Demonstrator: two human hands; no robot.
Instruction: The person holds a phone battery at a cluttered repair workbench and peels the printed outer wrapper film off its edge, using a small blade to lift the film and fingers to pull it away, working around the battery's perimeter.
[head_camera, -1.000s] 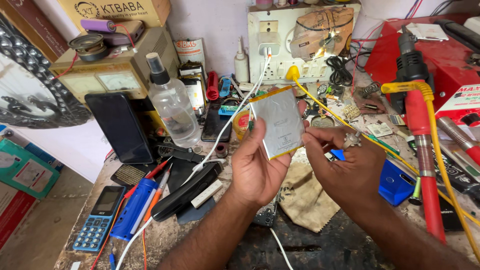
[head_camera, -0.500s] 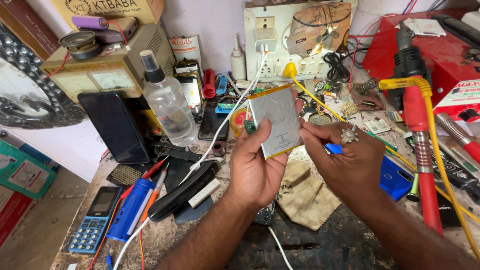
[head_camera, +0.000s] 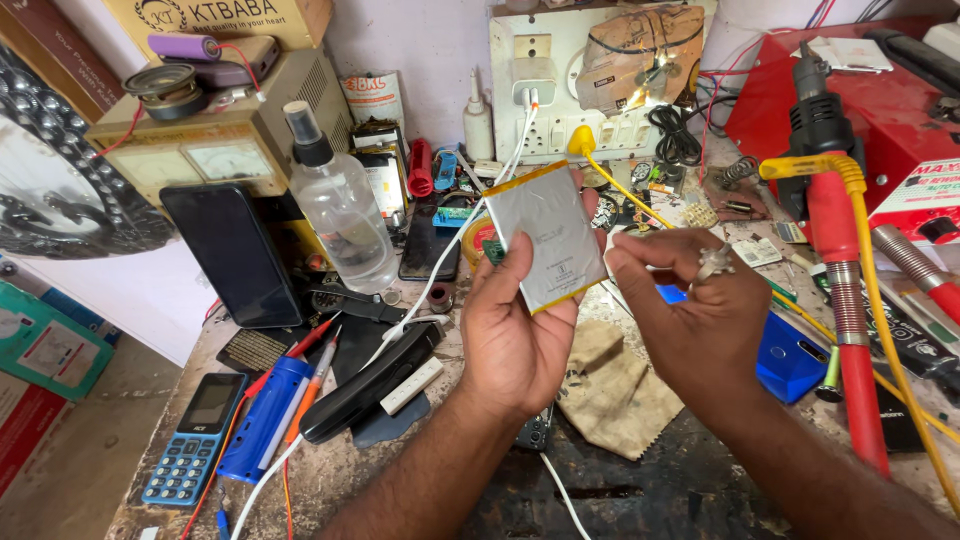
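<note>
My left hand (head_camera: 515, 335) holds a flat silver battery pack (head_camera: 548, 237) with yellow edges, upright above the cluttered workbench. Its thumb lies on the pack's left edge and its fingers are behind it. My right hand (head_camera: 695, 310), with a ring on one finger, is just right of the pack. Its fingertips are pinched at the pack's right edge, and what they pinch is hidden. A blue piece (head_camera: 672, 294) shows behind the right hand's fingers.
A clear spray bottle (head_camera: 340, 205), a black phone (head_camera: 232, 255) leaning on a beige meter box (head_camera: 215, 140), a keypad phone (head_camera: 195, 438), a white cable (head_camera: 440, 275), a tan cloth (head_camera: 620, 390), a red-handled tool (head_camera: 845, 300) and a wall socket board (head_camera: 560, 70) crowd the bench.
Both hands and the battery pack sit slightly lower and nearer in view. The right hand's fingers have closed in on the pack's right edge.
</note>
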